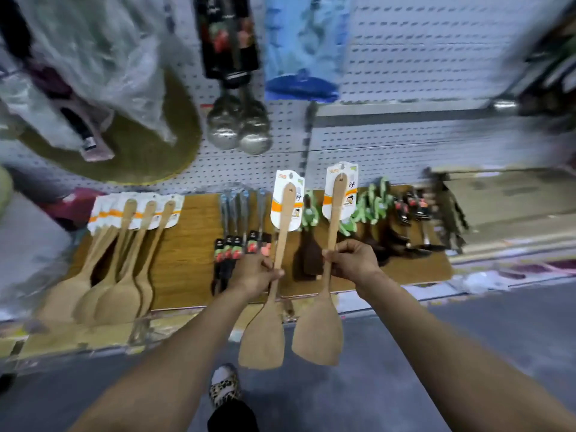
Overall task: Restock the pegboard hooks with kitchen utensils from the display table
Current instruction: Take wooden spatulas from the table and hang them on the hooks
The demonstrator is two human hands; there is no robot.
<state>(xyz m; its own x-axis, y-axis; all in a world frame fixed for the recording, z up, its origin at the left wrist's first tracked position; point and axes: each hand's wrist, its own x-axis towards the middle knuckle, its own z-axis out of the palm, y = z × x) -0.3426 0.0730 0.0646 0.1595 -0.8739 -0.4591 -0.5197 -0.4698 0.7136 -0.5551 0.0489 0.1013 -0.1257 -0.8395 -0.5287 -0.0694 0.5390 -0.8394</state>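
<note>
Seen from the head camera, a left hand (255, 272) and right hand (352, 260) each grip one wooden spatula (282, 232) (332, 226) by the handle, lifted off the display table (187, 244) below the pegboard (420, 57). Neither appears hung yet. About four more spatulas (118, 269) lie tabled, awaiting restocking.

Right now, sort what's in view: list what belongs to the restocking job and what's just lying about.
Job:
- left hand gripping a wooden spatula
- right hand gripping a second wooden spatula
- spatula pile on the display table
- pegboard

Lying about:
- cardboard box
- round woven mat
- leopard-print shoe
</note>
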